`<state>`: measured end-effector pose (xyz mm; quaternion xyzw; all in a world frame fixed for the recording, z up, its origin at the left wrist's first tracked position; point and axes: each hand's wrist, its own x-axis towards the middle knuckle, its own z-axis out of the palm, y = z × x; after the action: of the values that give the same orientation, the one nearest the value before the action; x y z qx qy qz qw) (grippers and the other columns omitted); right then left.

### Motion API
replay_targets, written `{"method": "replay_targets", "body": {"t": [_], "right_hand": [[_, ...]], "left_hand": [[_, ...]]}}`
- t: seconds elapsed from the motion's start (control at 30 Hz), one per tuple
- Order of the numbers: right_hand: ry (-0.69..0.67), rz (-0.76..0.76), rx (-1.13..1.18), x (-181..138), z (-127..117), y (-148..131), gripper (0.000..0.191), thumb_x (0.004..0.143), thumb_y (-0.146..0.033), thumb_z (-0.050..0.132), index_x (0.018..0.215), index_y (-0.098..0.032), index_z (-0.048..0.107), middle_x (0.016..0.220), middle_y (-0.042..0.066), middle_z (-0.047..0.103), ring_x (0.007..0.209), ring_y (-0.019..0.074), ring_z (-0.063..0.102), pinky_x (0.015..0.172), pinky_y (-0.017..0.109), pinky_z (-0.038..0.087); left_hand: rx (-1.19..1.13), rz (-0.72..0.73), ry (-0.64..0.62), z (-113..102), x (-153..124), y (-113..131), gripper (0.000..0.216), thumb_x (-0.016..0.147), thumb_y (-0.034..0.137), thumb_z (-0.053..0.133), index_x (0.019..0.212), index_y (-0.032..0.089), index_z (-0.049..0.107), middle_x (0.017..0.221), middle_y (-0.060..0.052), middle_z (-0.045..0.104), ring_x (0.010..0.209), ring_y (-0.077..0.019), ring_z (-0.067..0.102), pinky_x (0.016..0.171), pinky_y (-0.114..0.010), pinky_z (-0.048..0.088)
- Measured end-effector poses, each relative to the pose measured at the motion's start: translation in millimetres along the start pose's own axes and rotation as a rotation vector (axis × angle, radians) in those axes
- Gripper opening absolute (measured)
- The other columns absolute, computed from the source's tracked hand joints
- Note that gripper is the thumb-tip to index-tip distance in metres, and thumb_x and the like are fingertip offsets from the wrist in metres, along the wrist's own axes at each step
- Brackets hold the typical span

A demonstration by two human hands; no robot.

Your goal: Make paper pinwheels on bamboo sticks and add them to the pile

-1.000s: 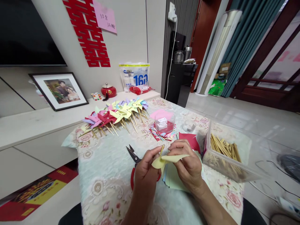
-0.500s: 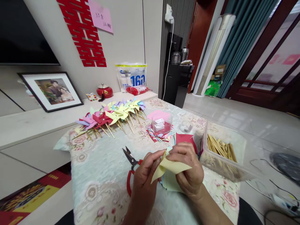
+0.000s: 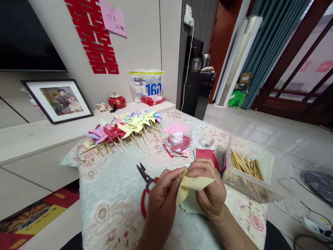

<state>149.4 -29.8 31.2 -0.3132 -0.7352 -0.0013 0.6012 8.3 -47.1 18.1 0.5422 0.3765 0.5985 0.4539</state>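
Note:
Both my hands meet over the near middle of the table. My left hand (image 3: 164, 190) is closed in a pinch on a short wooden stick (image 3: 183, 173), of which only the tip shows. Pale yellow paper (image 3: 198, 183), curled like a pinwheel, is gripped by my right hand (image 3: 212, 185) and touches the stick tip. My fingers hide how stick and paper meet. Beneath them lies a stack of pale green paper (image 3: 193, 205). Red-handled pliers (image 3: 146, 178) lie with jaws apart just left of my left hand.
Finished pinwheels (image 3: 125, 128) lie in a row at the back left. A clear round tub (image 3: 180, 136) rests on patterned paper, with a small clear dish (image 3: 207, 140) beside it. Red paper (image 3: 206, 156) lies behind my right hand. At right stands a plastic bin (image 3: 247, 182) of wooden sticks.
The yellow paper has turned slightly, its lower flap now hanging closer to upright. More of the stick tip shows between my fingers. Both hands stay in nearly the same place.

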Motion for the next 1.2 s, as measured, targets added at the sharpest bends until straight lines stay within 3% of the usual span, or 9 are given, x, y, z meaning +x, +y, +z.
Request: {"method": "replay_targets", "body": {"t": [0.2,0.43,0.8,1.03,1.2], "right_hand": [[-0.012,-0.002,0.012,0,0,0,0.029,0.085,0.004,0.050,0.100,-0.019,0.061,0.093,0.006,0.065,0.090,0.0213,0.057,0.079,0.040,0.045],[-0.034,0.014,0.031,0,-1,1,0.026,0.087,0.002,0.050,0.098,-0.019,0.062,0.090,0.006,0.065,0.087,0.0209,0.057,0.077,0.040,0.044],[-0.045,0.016,0.028,0,0,1,0.021,0.090,-0.002,0.050,0.095,-0.018,0.061,0.087,0.005,0.065,0.085,0.0201,0.057,0.076,0.039,0.043],[-0.064,0.021,-0.003,1,-1,1,0.019,0.092,-0.005,0.048,0.092,-0.019,0.062,0.084,0.005,0.066,0.083,0.0204,0.058,0.074,0.039,0.044],[-0.064,0.024,-0.014,2,-1,0,0.020,0.091,-0.005,0.047,0.093,-0.019,0.061,0.084,0.006,0.066,0.081,0.0205,0.059,0.072,0.039,0.044]], "left_hand": [[-0.059,-0.030,-0.042,-2,-1,3,0.025,0.091,0.033,0.062,0.111,0.023,0.075,0.086,-0.005,0.062,0.076,-0.0164,0.060,0.062,-0.025,0.047],[0.025,0.074,-0.041,-4,3,7,0.023,0.092,0.028,0.061,0.109,0.024,0.076,0.085,-0.004,0.064,0.075,-0.0161,0.061,0.066,-0.027,0.049],[0.207,0.219,-0.089,-11,2,7,0.036,0.093,0.015,0.055,0.122,0.032,0.070,0.087,-0.002,0.061,0.078,-0.0143,0.061,0.068,-0.024,0.047],[0.321,0.257,-0.129,-15,2,11,0.041,0.091,0.010,0.054,0.124,0.029,0.067,0.089,-0.002,0.060,0.078,-0.0142,0.061,0.068,-0.024,0.048],[0.390,0.324,-0.091,-15,1,13,0.047,0.085,0.003,0.050,0.121,0.026,0.069,0.088,-0.002,0.060,0.079,-0.0146,0.062,0.068,-0.024,0.049]]}}
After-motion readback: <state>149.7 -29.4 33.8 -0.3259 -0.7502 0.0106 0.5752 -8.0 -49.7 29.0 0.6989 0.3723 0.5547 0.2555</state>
